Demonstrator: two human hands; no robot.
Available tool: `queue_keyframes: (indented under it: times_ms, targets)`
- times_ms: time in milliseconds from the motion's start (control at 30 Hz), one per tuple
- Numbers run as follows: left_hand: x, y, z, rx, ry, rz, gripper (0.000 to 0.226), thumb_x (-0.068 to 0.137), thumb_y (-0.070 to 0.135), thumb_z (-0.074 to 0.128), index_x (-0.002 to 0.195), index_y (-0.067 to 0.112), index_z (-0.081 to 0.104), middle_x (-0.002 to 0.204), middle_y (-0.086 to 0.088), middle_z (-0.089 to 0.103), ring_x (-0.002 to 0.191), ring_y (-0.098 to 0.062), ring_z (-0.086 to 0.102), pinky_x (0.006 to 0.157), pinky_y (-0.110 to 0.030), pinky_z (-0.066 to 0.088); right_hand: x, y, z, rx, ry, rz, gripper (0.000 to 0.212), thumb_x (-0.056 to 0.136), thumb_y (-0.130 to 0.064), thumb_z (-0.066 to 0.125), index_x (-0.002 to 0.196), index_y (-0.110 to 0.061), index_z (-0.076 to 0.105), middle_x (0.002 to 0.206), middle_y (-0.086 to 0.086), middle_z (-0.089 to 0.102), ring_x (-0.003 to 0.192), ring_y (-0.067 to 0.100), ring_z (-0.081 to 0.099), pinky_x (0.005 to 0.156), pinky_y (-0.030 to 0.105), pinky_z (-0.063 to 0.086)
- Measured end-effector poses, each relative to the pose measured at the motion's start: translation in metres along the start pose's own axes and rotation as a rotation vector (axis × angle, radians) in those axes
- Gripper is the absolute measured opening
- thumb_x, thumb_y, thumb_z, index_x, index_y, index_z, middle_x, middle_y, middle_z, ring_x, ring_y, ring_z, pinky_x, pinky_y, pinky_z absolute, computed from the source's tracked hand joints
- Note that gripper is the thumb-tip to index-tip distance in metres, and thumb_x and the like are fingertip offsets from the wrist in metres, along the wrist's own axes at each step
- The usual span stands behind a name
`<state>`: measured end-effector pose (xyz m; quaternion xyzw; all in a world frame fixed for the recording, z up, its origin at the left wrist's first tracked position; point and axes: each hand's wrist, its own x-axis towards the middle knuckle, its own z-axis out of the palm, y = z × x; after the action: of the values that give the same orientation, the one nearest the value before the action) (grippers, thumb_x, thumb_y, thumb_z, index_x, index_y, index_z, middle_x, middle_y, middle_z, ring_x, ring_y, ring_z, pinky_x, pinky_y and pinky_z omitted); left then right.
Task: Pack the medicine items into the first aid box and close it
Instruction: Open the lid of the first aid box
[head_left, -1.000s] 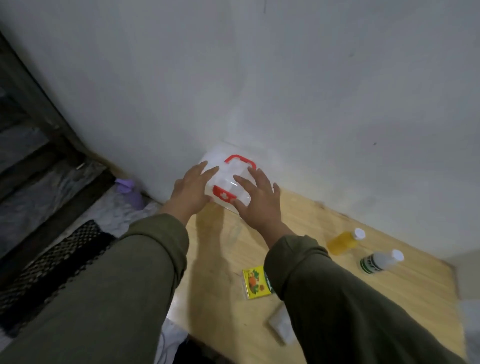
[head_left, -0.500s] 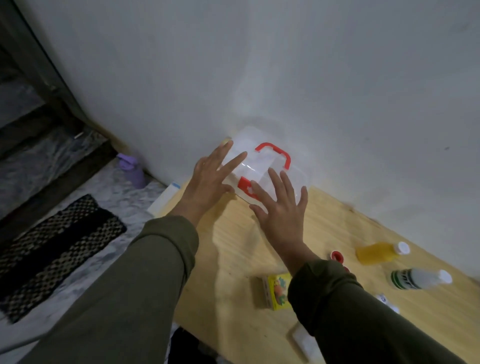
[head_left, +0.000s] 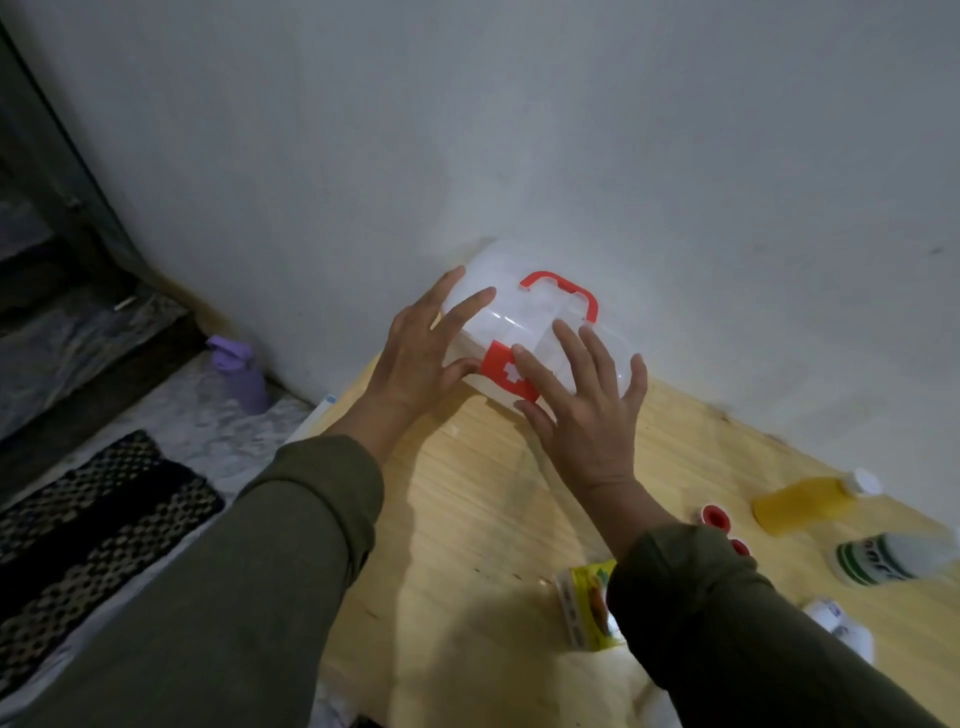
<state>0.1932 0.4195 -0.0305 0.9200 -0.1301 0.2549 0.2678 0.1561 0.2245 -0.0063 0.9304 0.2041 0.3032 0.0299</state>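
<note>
Both arms are covered by long olive-green sleeves of a soft, matte fabric with no print, buttons or stitching that can be made out. The left sleeve (head_left: 249, 561) ends in a plain folded cuff at the wrist, leaving the left hand (head_left: 415, 353) bare. The right sleeve (head_left: 737, 623) ends likewise, its cuff bunched in loose creases just behind the bare right hand (head_left: 587, 410). Neither hand shows rings, a watch or gloves.

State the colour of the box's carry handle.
Red; the handle shows in the head view, atop the clear box.
</note>
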Motion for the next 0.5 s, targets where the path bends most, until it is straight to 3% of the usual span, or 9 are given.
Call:
queue_keyframes:
  times_ms: [200,300,500]
  targets:
    - [-0.002,-0.001,0.001,0.07,0.029,0.022,0.083,0.073,0.044,0.073,0.141,0.032,0.027,0.152,-0.008,0.03,0.134,-0.027,0.038,0.108,-0.045,0.031,0.0,-0.004,0.002,0.022,0.049,0.028,0.043,0.086,-0.048,0.052,0.126,-0.033,0.053,0.14,0.01,0.051,0.129,0.036,0.047,0.103,0.066,0.026]
    - [-0.002,0.002,-0.003,0.106,0.0,0.006,0.084,0.076,0.043,0.072,0.143,0.034,0.024,0.155,-0.005,0.023,0.137,-0.025,0.032,0.11,-0.044,0.027,-0.001,-0.004,-0.002,0.032,0.018,0.025,0.042,0.089,-0.048,0.045,0.125,-0.03,0.055,0.138,0.01,0.053,0.128,0.036,0.048,0.101,0.068,0.028]
    - [-0.008,0.012,-0.008,0.117,-0.065,-0.053,0.095,0.077,0.034,0.073,0.146,0.04,0.008,0.158,-0.002,0.01,0.141,-0.024,0.024,0.111,-0.043,0.025,0.005,-0.007,-0.022,0.149,-0.104,0.116,0.039,0.092,-0.04,0.051,0.13,-0.031,0.053,0.142,0.003,0.05,0.135,0.031,0.04,0.106,0.065,0.022]
